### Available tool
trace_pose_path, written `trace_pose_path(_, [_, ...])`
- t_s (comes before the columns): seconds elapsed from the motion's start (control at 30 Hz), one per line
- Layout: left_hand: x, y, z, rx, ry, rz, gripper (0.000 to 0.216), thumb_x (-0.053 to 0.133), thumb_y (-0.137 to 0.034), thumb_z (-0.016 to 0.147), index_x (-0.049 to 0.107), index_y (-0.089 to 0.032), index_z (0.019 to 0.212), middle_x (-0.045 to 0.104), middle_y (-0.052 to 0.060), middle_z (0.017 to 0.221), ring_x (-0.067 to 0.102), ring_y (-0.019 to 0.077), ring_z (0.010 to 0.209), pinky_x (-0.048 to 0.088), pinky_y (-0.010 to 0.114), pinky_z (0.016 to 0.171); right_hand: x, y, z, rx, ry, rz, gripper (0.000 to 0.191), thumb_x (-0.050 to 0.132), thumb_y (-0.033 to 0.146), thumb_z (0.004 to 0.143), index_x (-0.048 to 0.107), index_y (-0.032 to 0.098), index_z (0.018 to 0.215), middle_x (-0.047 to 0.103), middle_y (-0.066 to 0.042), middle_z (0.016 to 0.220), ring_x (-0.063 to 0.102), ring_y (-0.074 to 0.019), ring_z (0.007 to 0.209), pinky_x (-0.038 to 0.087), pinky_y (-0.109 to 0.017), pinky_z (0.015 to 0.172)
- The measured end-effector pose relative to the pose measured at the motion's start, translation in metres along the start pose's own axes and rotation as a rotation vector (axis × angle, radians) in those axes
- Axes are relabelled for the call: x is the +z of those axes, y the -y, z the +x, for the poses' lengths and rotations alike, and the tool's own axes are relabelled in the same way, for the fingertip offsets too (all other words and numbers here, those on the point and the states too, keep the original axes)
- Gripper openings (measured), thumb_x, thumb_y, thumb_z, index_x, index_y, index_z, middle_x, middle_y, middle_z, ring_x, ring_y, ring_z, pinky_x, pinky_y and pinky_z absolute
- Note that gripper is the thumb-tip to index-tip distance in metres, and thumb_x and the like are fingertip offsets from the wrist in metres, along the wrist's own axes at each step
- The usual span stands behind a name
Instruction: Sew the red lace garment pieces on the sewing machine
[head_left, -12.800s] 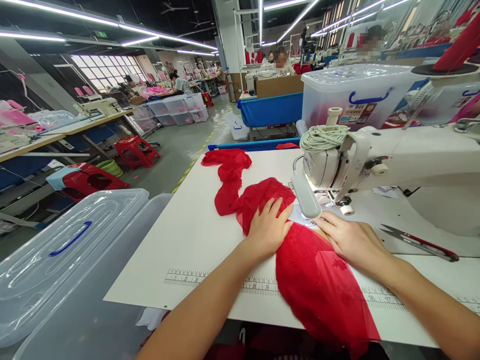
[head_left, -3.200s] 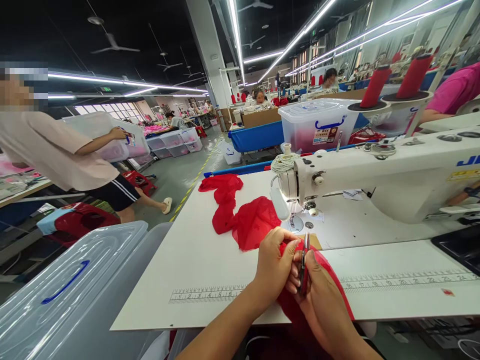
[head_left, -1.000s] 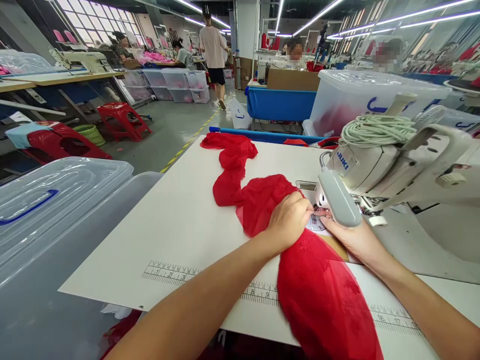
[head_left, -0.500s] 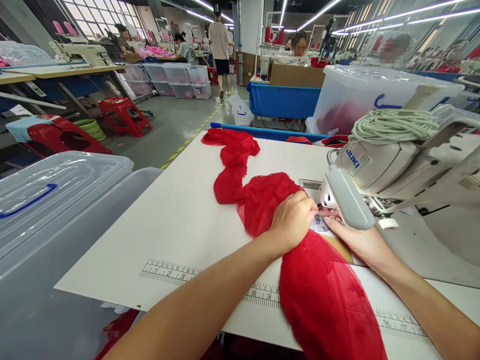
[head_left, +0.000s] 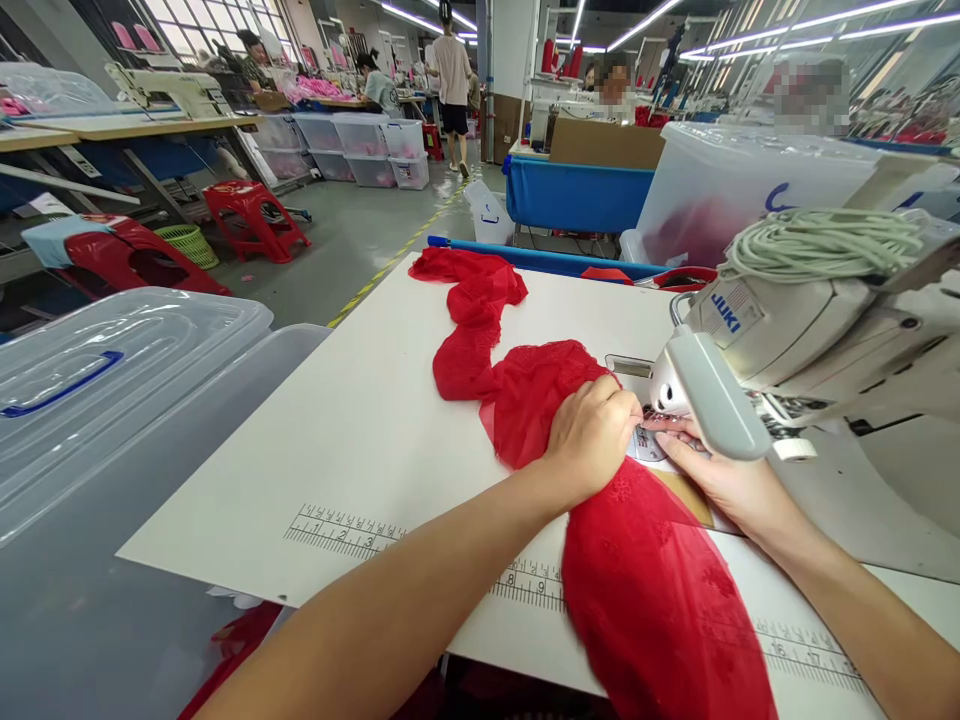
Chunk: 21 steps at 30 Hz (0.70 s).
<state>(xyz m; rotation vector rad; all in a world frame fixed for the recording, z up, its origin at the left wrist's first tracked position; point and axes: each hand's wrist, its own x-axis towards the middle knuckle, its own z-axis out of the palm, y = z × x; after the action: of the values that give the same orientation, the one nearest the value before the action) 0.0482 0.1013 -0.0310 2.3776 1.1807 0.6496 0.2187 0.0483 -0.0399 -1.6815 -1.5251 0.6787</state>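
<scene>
A long piece of red lace fabric (head_left: 517,400) runs across the white sewing table (head_left: 360,430) and hangs over the near edge. My left hand (head_left: 592,435) rests on it with fingers curled, pinching the cloth just left of the needle. My right hand (head_left: 720,475) lies flat beside it under the head of the white sewing machine (head_left: 810,320), fingertips holding the fabric edge at the presser foot. The needle area is partly hidden by the machine's grey guard.
A clear plastic bin with a blue-handled lid (head_left: 112,370) stands at my left. A lidded clear bin (head_left: 735,180) and a blue trough (head_left: 577,195) lie beyond the table. Red stools (head_left: 251,215) and other workers fill the aisle; one person (head_left: 452,70) walks away.
Over the last second both hands have stayed at the needle, inching the red fabric forward. Earlier I held scissors at the cloth; they are out of my hands now.
</scene>
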Motion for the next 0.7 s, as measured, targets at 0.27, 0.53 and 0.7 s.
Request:
trace_pose_path(0.27, [-0.007,-0.008,-0.002,-0.113,0.052,-0.033,0.015,0.051,-0.020,0.095,0.066,-0.019,0.092,0.058,0.006,0.112,0.057,0.0196,0.100,0.047,0.030,0.080,0.000,-0.001,0.002,-0.059,0.005,-0.039,0.024,0.060,0.045,0.075,0.072,0.024,0.073,0.074,-0.006,0.076,0.066,-0.0330,0.104,0.052,-0.044,0.091])
trace_pose_path(0.53, [-0.005,-0.018,0.000,-0.291,0.044,-0.088,0.016,0.053,-0.019,0.091,0.067,-0.020,0.084,0.056,0.008,0.109,0.056,0.0231,0.100,0.048,0.036,0.088,0.001,-0.004,0.001,-0.070,-0.053,0.018,0.030,0.062,0.045,0.077,0.076,0.023,0.092,0.077,-0.008,0.103,0.069,-0.0301,0.102,0.050,-0.045,0.095])
trace_pose_path(0.7, [0.007,-0.019,0.001,-0.306,-0.068,-0.117,0.016,0.053,-0.020,0.091,0.068,-0.021,0.084,0.056,0.009,0.110,0.054,0.0255,0.103,0.048,0.039,0.090,0.001,-0.007,0.001,-0.087,-0.063,0.005,0.027,0.062,0.043,0.077,0.076,0.024,0.090,0.077,-0.008,0.104,0.068,-0.0306,0.103,0.049,-0.047,0.096])
